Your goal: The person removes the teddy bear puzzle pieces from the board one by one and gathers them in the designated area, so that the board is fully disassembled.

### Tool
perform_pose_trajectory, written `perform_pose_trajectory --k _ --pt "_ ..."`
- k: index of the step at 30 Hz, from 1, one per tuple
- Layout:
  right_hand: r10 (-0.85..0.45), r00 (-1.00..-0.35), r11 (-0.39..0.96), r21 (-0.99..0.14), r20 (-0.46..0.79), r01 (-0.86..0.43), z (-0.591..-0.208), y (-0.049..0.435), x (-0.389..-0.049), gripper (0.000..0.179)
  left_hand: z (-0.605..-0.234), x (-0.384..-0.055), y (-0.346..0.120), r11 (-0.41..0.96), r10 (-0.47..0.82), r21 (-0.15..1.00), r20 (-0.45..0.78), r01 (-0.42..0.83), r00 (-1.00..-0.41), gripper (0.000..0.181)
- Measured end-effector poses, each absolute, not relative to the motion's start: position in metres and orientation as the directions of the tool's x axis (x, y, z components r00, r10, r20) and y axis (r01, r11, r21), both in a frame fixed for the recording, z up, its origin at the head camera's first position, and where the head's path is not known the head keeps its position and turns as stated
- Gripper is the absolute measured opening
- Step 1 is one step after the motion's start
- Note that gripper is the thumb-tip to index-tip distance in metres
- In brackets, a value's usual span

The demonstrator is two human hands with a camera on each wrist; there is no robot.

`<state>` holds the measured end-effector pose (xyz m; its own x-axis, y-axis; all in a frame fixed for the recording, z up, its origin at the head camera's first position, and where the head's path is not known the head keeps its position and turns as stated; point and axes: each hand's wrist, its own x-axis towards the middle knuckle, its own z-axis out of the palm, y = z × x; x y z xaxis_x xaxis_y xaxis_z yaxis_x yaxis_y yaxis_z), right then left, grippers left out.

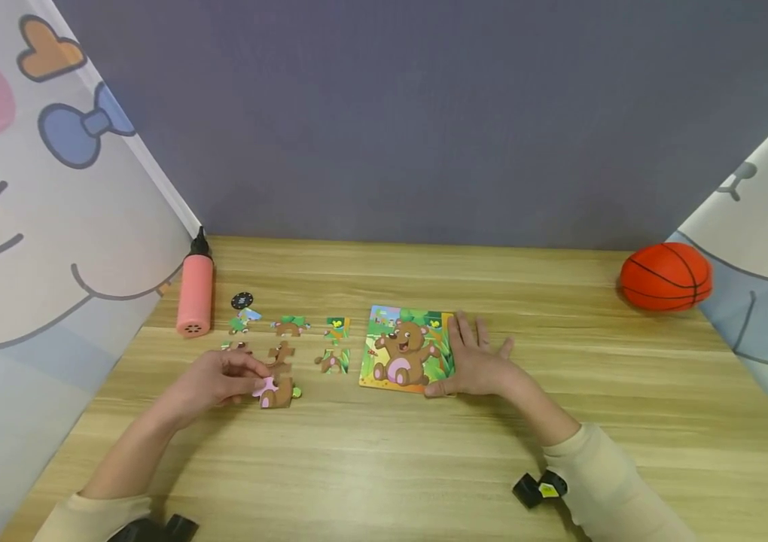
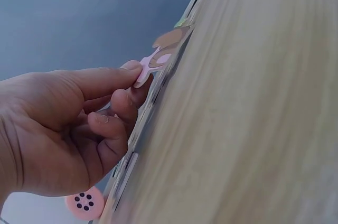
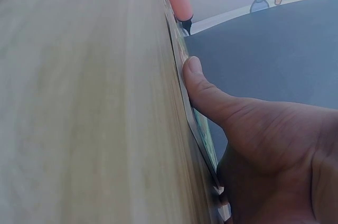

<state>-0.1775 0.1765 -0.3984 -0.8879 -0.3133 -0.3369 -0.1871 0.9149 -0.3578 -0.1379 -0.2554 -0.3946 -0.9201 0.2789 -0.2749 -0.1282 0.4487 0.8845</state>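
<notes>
My left hand (image 1: 213, 388) pinches a brown and pink jigsaw piece (image 1: 278, 394) between thumb and fingers. In the left wrist view that piece (image 2: 165, 55) tilts up from the thumb, close over the wood. Around it lie other loose puzzle pieces (image 1: 281, 354), among them a green-topped one (image 1: 290, 325) and one with bear and grass (image 1: 333, 360). To their right is a square bear picture board (image 1: 406, 350). My right hand (image 1: 479, 369) rests on its right edge with fingers spread. In the right wrist view the thumb (image 3: 203, 89) lies along the board's near edge.
A pink pump bottle (image 1: 196, 293) with a black nozzle stands at the left back. Beside it lies a black round chip (image 1: 242, 300). An orange-red basketball (image 1: 665, 277) sits at the right back. Grey and cartoon-printed panels border the wooden table (image 1: 370, 467).
</notes>
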Motion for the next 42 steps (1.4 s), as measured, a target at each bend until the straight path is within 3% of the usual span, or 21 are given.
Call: perform_pose_trajectory --k 10,27,42 --pt "-0.324 -0.884 0.909 -0.370 -0.336 -0.193 -0.398 0.176 -0.177 0.139 -0.394 -0.135 -0.268 0.470 0.326 0.879 -0.253 -0.076 -0.911 0.021" --pt "-0.312 -0.887 0.915 -0.358 -0.340 -0.185 -0.397 0.175 -0.177 0.138 -0.393 -0.136 -0.269 0.500 0.260 0.857 -0.286 -0.125 -0.922 0.021" --pt "-0.311 -0.886 0.917 -0.352 -0.344 -0.186 -0.397 0.176 -0.177 0.138 -0.389 -0.142 -0.250 0.462 0.234 0.879 -0.249 -0.117 -0.940 0.032"
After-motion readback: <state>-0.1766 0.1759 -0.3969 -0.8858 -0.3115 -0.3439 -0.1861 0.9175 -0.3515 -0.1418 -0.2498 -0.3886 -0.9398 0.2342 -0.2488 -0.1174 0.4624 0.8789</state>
